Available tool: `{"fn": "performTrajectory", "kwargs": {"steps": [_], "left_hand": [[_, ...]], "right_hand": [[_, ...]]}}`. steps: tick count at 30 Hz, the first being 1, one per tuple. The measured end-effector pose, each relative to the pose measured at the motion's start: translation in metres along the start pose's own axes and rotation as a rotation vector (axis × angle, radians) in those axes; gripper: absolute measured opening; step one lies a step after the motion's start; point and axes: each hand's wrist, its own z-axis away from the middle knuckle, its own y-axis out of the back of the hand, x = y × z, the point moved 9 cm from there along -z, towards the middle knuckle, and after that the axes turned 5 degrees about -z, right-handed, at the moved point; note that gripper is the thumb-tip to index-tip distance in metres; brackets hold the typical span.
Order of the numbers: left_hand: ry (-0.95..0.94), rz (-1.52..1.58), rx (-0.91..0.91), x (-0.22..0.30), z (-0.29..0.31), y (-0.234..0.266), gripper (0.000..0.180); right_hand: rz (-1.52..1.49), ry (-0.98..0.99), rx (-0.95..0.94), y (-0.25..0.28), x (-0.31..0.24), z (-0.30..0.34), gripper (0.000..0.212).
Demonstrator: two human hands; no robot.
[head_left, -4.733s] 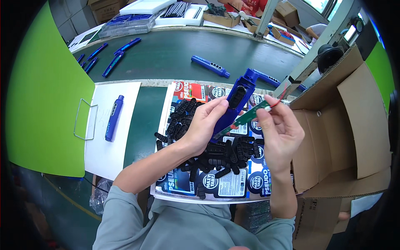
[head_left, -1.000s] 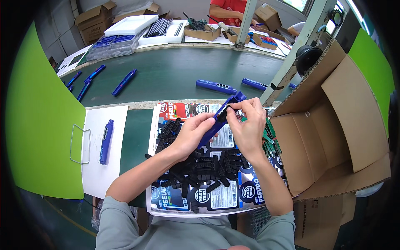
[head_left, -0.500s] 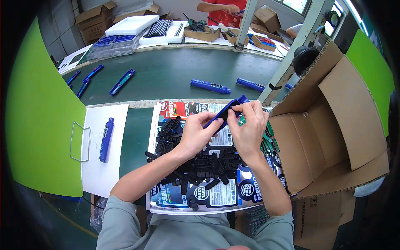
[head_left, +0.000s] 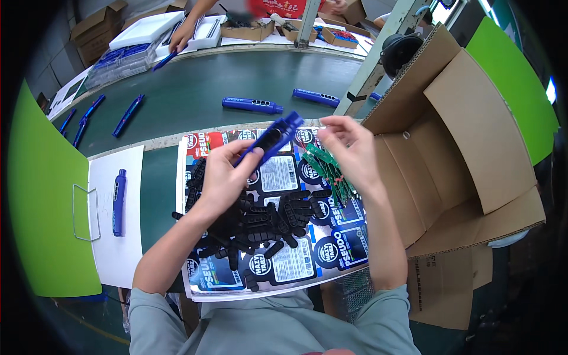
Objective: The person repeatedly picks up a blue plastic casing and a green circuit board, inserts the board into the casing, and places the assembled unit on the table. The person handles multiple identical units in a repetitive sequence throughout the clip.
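My left hand (head_left: 228, 173) grips a blue plastic casing (head_left: 273, 137), tilted up to the right, with a black piece in its opening. Beside its upper end, my right hand (head_left: 353, 151) is off the casing, thumb and fingers apart, with nothing visible in it. Close by that hand lies a bunch of slim green circuit boards (head_left: 324, 163). Below my left hand, many small black ribbed pieces (head_left: 257, 220) are heaped on printed sheets (head_left: 284, 260).
A large open cardboard box (head_left: 441, 171) stands at the right. Several blue casings (head_left: 253, 105) lie on the green conveyor belt (head_left: 195, 83); another casing (head_left: 119, 202) rests on white paper at left. Across the belt, a co-worker's hand (head_left: 184, 32) holds a blue casing.
My right hand has come off the casing and moved to the right of it. The view has shifted. A co-worker's hand with a blue casing has appeared over the far side of the belt.
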Motion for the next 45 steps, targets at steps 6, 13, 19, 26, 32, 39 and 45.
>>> {"fn": "performTrajectory", "kwargs": {"steps": [6, 13, 19, 26, 32, 39, 45], "left_hand": [[0.108, 0.059, -0.003, -0.009, 0.003, 0.013, 0.024], [0.099, 0.019, -0.02, -0.014, 0.004, 0.008, 0.025], [0.095, -0.016, -0.011, -0.026, 0.007, 0.019, 0.028], [0.1, 0.106, -0.064, -0.022, 0.009, 0.01, 0.027], [0.166, 0.348, -0.129, -0.014, 0.008, -0.001, 0.032], [0.21, 0.548, -0.144, -0.006, 0.023, -0.011, 0.042], [0.213, 0.532, -0.181, 0.0, 0.028, -0.017, 0.045]], "right_hand": [[0.681, 0.069, -0.06, 0.018, 0.045, 0.003, 0.015], [1.141, 0.247, -0.297, -0.037, 0.071, -0.002, 0.013], [1.228, 0.335, -0.257, -0.05, 0.06, -0.004, 0.009], [0.862, 0.443, 0.125, -0.027, -0.057, 0.013, 0.015], [-0.06, 0.241, 0.109, -0.021, -0.088, 0.02, 0.023], [-0.362, 0.107, 0.041, -0.039, -0.066, 0.018, 0.026], [-0.347, 0.195, 0.08, -0.049, -0.072, 0.018, 0.022]]}}
